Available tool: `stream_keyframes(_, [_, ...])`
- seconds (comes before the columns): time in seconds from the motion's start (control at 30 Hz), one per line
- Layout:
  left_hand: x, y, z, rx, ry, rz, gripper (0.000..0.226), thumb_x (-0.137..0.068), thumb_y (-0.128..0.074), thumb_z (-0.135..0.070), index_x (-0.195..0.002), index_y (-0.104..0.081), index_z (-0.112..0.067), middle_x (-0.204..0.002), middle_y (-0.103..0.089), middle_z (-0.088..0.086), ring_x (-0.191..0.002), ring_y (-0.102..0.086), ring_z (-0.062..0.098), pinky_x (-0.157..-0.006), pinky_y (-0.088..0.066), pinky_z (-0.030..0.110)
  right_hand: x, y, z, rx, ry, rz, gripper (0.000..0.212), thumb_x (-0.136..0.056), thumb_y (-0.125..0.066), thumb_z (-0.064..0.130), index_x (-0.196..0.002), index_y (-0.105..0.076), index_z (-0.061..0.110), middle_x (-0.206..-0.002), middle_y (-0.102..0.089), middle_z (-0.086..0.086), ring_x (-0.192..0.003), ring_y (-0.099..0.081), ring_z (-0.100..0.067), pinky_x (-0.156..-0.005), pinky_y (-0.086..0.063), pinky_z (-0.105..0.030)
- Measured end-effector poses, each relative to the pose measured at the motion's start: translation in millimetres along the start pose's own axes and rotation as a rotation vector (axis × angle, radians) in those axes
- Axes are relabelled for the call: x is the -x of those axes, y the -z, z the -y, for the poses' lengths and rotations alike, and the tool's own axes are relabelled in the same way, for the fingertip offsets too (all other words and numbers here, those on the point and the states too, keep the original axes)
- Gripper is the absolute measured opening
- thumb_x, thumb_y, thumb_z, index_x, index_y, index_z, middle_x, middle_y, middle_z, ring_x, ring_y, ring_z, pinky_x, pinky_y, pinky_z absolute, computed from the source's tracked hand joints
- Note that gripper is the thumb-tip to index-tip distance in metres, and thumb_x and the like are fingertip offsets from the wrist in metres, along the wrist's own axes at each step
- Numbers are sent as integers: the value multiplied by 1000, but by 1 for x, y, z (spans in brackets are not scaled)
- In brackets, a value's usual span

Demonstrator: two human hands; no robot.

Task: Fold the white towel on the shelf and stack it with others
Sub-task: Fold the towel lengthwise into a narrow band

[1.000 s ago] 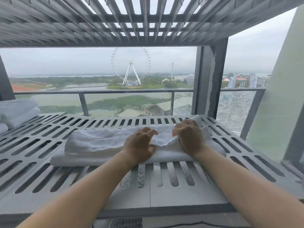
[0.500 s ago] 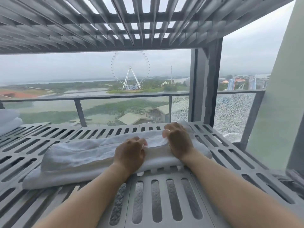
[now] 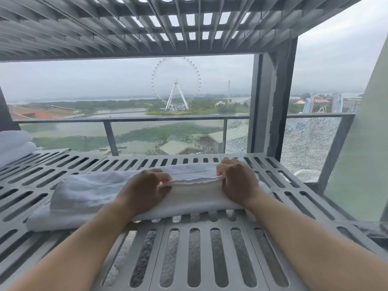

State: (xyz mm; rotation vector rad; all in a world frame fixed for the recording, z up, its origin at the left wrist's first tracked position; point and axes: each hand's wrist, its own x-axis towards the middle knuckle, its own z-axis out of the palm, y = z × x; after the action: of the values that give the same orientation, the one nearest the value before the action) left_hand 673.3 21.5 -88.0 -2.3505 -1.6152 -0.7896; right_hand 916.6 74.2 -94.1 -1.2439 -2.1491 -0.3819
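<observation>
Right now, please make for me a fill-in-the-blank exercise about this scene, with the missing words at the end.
1. The left hand and the right hand both pinch the ____ towel.
2. The towel lies on a slotted shelf of ____ colour.
3. Other folded towels sit at the shelf's far ____ end.
4. Beyond the railing stands a ____ wheel.
Missing words: white, grey, left, Ferris.

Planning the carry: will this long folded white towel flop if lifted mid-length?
Probably floppy: the long folded white towel wrinkles where left hand and right hand pinch its edge. Its unheld left end would likely droop. Lying flat, it shouldn't roll.
</observation>
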Motion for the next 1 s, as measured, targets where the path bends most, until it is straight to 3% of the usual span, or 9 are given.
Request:
stream_keyframes(0.13, [0,6,-10,-40,-119,-165,10,-88,-58,-26,-93,-66,-20,-89,-65,-6,-78,-62,20,-62,-50,32,10,0,-5,37,12,-83,26,-61,-45,-12,-72,-58,7,-73,-59,-7,-71,-53,-27,-62,-34,-28])
stream_keyframes(0.23, [2,7,-11,-10,-150,36,9,-87,-59,-29,-94,-64,-26,-90,-61,-14,-77,-60,13,-66,-48,30,15,3,-11,-88,7,-52,28,-65,-44,-6,-80,-60,12,-85,-61,-2,-79,-53,-21,-69,-42,-32])
stream_keyframes(0.33, [4,8,-10,-23,-173,172,12,-85,-59,-32,-96,-60,-31,-82,-50,-24,-72,-55,3,-63,-43,20,17,13,-12,-172,172,59,36,-67,-52,3,-99,-61,17,-104,-62,1,-96,-54,-17,-84,-45,-33])
stream_keyframes(0.4, [4,9,-10,-27,-169,156,12,-82,-59,-32,-94,-59,-30,-79,-47,-25,-70,-53,3,-62,-41,19,18,17,-10,-205,262,101,32,-69,-56,11,-100,-60,18,-103,-61,2,-91,-54,-12,-77,-47,-26])
stream_keyframes(0.47, [5,7,-14,-61,-145,108,12,-78,-56,-32,-90,-56,-27,-76,-46,-22,-68,-51,7,-58,-40,23,20,18,-4,-204,271,93,22,-70,-55,14,-91,-60,17,-92,-62,3,-78,-56,-13,-64,-51,-28])
stream_keyframes(0.63, [9,-7,-30,-210,-202,-78,15,-71,-39,-27,-77,-46,-15,-67,-52,-4,-56,-52,22,-50,-25,24,27,16,12,-72,301,-84,14,-64,-38,16,-68,-50,10,-61,-54,-2,-55,-53,-24,-42,-39,-24])
stream_keyframes(0.73, [10,-3,-31,-204,-291,-101,19,-70,-38,-25,-77,-49,-12,-64,-55,0,-52,-52,24,-48,-29,23,29,19,11,-65,255,-41,15,-66,-37,19,-69,-49,10,-62,-54,-3,-57,-54,-27,-47,-34,-22])
stream_keyframes(0.87, [12,3,-28,-146,-305,66,17,-71,-53,-24,-85,-54,-15,-77,-61,-2,-61,-54,20,-54,-39,26,35,23,3,-37,324,106,16,-74,-52,25,-84,-58,14,-78,-61,-1,-69,-58,-21,-53,-41,-26])
stream_keyframes(1.0, [15,6,-27,-150,-295,5,17,-72,-58,-25,-87,-57,-18,-79,-63,-6,-62,-58,19,-54,-47,28,44,23,2,-93,299,32,12,-76,-58,20,-84,-59,11,-81,-62,-3,-73,-59,-24,-57,-49,-33])
